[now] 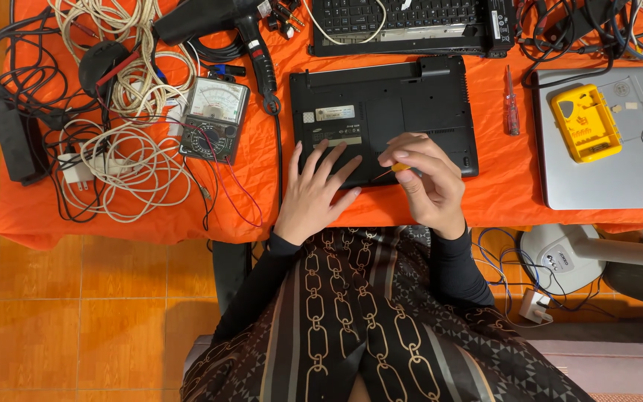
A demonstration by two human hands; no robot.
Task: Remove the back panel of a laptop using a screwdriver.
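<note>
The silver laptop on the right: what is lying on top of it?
On the silver laptop lies a yellow tool case near its left side, and dark cables cross its far edge. The lid under the case is covered and cannot be seen.

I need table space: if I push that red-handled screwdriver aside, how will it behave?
The red-handled screwdriver looks slim and round, so it would probably roll. The wrinkled orange cloth under it may slow it. It likely stays stiff and light.

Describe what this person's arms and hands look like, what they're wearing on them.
Both arms are covered by snug black long sleeves ending at the wrists. The left hand and right hand are bare: no gloves, and no rings or watch visible. Fingernails look short and unpainted.
</note>
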